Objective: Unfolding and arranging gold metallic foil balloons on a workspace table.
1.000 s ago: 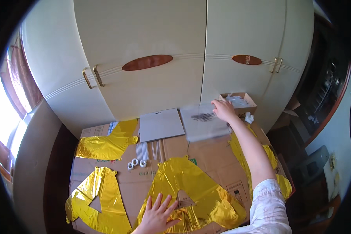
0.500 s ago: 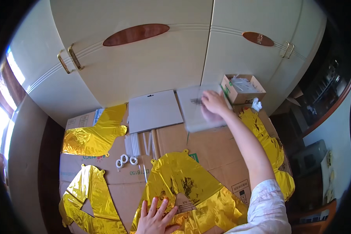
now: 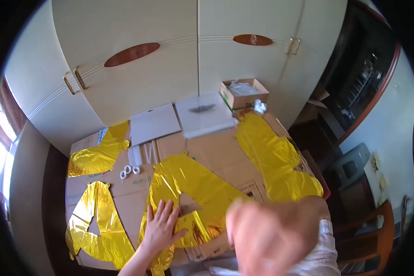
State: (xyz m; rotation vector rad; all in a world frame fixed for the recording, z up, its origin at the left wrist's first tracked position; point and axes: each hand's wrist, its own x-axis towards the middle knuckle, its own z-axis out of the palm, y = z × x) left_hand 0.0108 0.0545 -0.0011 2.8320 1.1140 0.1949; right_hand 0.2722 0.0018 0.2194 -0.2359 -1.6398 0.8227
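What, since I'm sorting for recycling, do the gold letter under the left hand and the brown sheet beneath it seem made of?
The gold letter: probably thin metallic plastic film or foil, mirror-glossy, judging by sharp glints and wrinkles. The brown sheet: apparently cardboard, matte, from its dull tan face and printing.

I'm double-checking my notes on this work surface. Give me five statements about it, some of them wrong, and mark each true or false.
1. The left hand lies with spread fingers on a gold foil piece. True.
2. The small box at the back is closed. False: its top is open, and pale plastic shows inside.
3. Three white rings lie close together on the cardboard. True.
4. The light grey panel lies to the right of the clear sheet. False: it lies to the left of it.
5. The right hand appears blurred. True.
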